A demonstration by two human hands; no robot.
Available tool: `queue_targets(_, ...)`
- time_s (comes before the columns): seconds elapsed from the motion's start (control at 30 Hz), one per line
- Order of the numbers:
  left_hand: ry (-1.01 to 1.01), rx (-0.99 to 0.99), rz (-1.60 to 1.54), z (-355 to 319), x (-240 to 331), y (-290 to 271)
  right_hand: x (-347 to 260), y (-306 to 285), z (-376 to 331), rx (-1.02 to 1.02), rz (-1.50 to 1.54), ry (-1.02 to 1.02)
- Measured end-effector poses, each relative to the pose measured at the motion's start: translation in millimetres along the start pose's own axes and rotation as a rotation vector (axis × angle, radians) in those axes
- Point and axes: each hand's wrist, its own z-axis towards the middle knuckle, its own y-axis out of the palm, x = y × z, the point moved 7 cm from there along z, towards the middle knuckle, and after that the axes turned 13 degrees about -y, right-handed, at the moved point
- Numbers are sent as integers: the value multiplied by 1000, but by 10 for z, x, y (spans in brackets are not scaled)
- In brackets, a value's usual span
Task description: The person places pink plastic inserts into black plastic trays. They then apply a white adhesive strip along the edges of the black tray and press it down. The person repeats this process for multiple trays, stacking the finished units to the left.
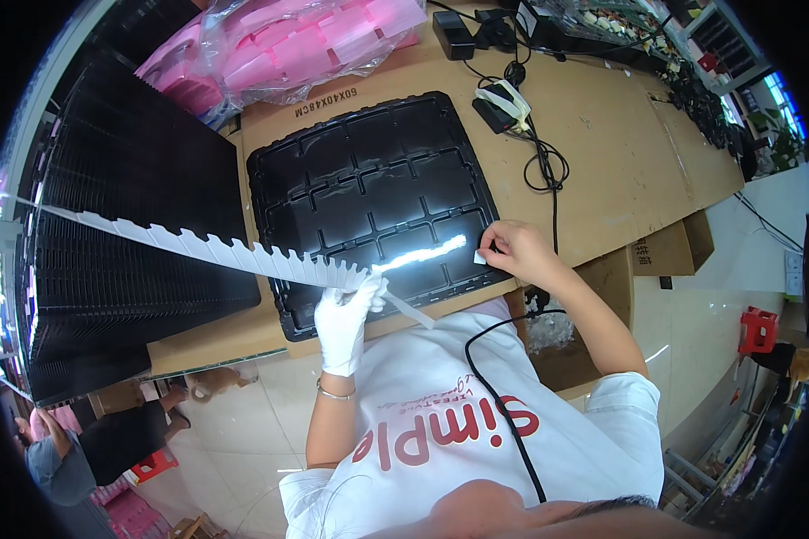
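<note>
My left hand (343,325), in a white glove, is closed on a long notched white strip (207,251). The strip stretches far out to the left in a curve, its toothed edge turned away from me, and a plain tail hangs below the hand. Under it lies a black plastic tray (368,166) with shallow compartments. My bare right hand (523,250) pinches a small whitish piece (480,258) at the tray's right edge. Between my hands, a bright white streak crosses the tray; I cannot tell whether it is glare or an object.
A tall stack of black trays (144,207) stands at the left. Pink parts in clear plastic (288,45) lie at the back. Black cables (546,166) and an adapter (453,36) rest on the cardboard-covered table (602,144). An open carton (593,305) sits below; another person (90,454) is at lower left.
</note>
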Motion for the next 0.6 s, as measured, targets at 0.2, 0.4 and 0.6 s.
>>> queue_targets(0.2, 4, -14, 9, -50, -9, -52, -149, -295, -462, -224, 467, 117)
queue_targets(0.4, 124, 21, 407, -417, 42, -288, 1042, -981, -2224, 39, -95, 692)
queue_targets(0.6, 84, -114, 627, -604, -384, -550, 1688, -698, -3579, 90, -1110, 913)
